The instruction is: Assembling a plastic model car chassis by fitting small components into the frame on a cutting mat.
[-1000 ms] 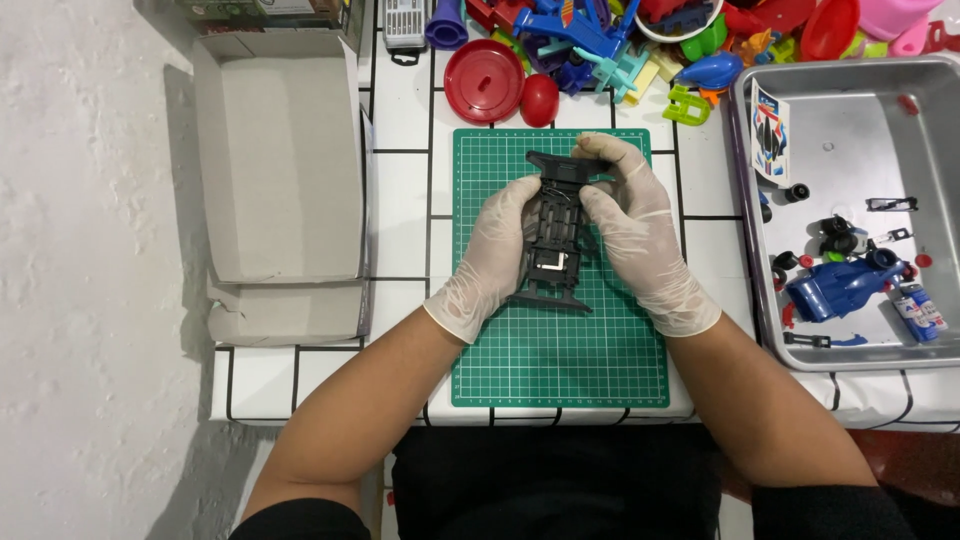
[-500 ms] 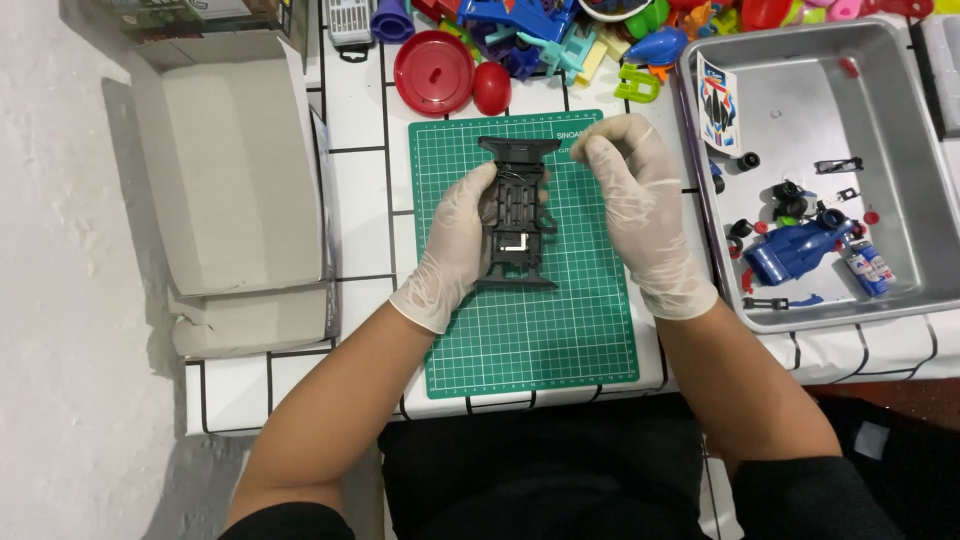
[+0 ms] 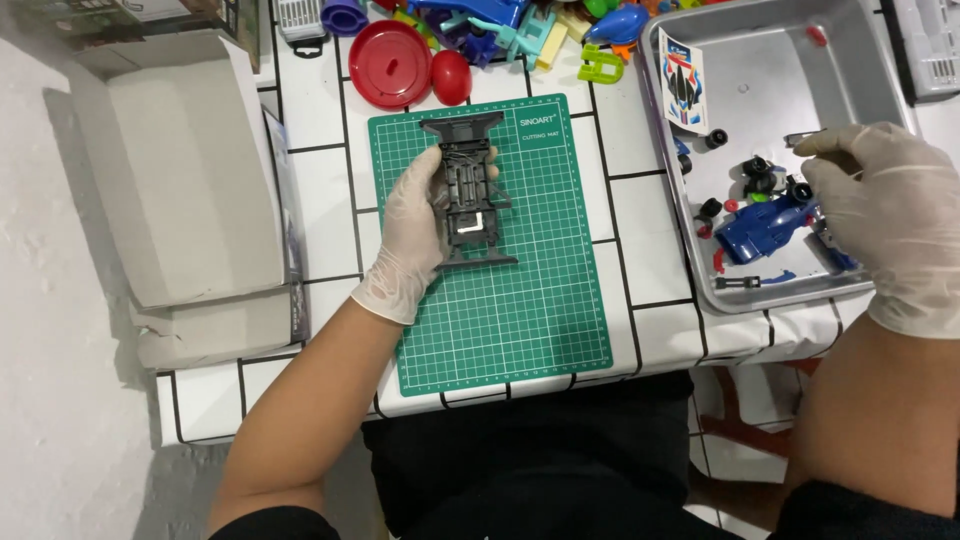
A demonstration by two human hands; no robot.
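Left hand [image 3: 415,235] – fingers gripping black toy-car chassis [image 3: 468,190] on green cutting mat [image 3: 520,320], frame centre. Right hand [image 3: 885,215] – fingers loosely curled, grip unclear – over blue car body [image 3: 765,225] in metal tray [image 3: 770,70], right.

Right hand [image 3: 885,215] covers the tray's [image 3: 770,70] lower right corner; whatever lies beneath it cannot be seen, nor whether its fingers grip anything. Blue car body [image 3: 765,228]: rear end hidden under that hand. Small dark parts [image 3: 757,172] beside it too small to identify. Left hand [image 3: 412,235] hides the left flank of the dark chassis [image 3: 472,190]. Toy pile [image 3: 520,25] cut off by top edge. Grey ridged object [image 3: 932,45] cut by right edge. Cardboard box [image 3: 175,170]: far end partly out of frame. Sticker sheet [image 3: 684,85] detail unreadable.
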